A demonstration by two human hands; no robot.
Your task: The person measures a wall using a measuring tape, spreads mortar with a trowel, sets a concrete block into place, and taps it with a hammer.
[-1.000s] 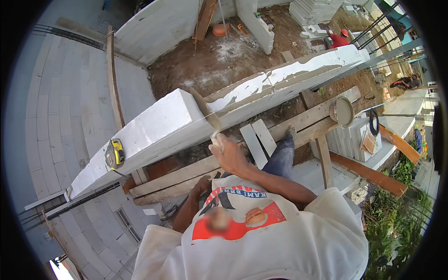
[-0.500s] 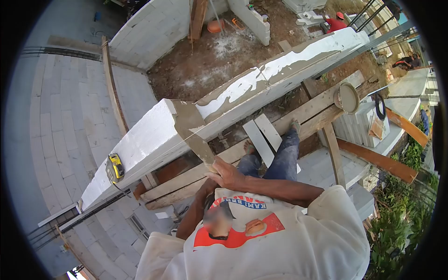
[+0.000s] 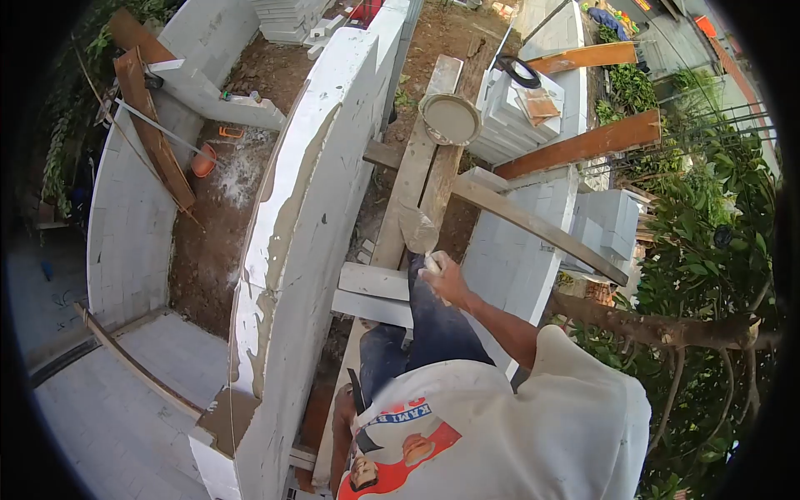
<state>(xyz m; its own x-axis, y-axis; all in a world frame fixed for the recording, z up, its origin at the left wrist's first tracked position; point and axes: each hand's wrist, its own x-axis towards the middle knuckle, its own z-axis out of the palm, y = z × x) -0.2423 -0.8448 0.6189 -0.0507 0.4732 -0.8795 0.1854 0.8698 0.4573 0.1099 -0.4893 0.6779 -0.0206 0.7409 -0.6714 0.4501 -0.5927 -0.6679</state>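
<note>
My right hand (image 3: 446, 282) is closed round the handle of a trowel (image 3: 417, 230), whose blade is coated with grey mortar and lies over the wooden planks. Beyond it, a round bucket (image 3: 451, 119) of grey mortar stands on the planks. My left hand (image 3: 342, 407) is low beside my shirt, near a dark strip (image 3: 357, 388); its fingers are mostly hidden. To the left runs the white block wall (image 3: 307, 225), with uneven mortar along its top. A mortar-covered block end (image 3: 227, 419) shows at its near end.
Two loose white blocks (image 3: 373, 282) lie across the planks (image 3: 398, 196) by my legs. A slanting timber (image 3: 537, 229) and a brown board (image 3: 583, 148) are on the right, near stacked blocks (image 3: 510, 112). A tree branch (image 3: 650, 323) extends at the right. Part of a person in red shows at the top.
My view has turned toward the bucket. My right hand and the trowel have moved from the block end to over the planks. The tape measure is out of view.
</note>
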